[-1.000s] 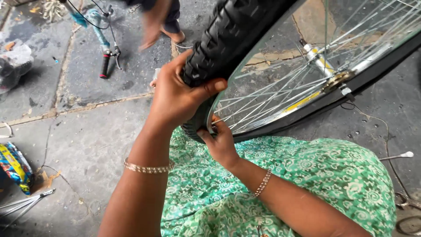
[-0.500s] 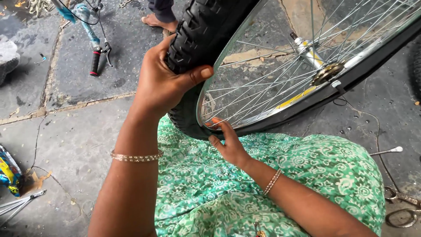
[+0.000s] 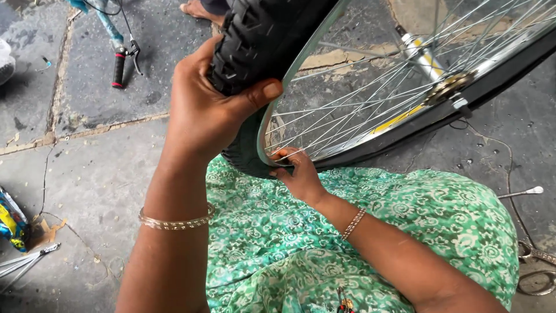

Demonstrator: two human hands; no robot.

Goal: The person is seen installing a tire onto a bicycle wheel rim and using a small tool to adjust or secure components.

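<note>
Two hands are working a knobby tyre at the rim of a bicycle wheel, propped over a green-printed lap.

The wheel (image 3: 405,87) is filling the upper right, its far side cut off, resting on the lap (image 3: 370,232) for support. The black tyre (image 3: 260,40) is being clamped by the left hand (image 3: 202,110), thumb over the tread. The right hand (image 3: 298,177), fingers curled, is pinching the tyre's edge at centre frame; its fingertips are hidden.

The tyre (image 3: 260,40) was matt, knobbly black rubber; inside it, the rim (image 3: 289,75) and spokes (image 3: 370,98) were shiny metal.
</note>
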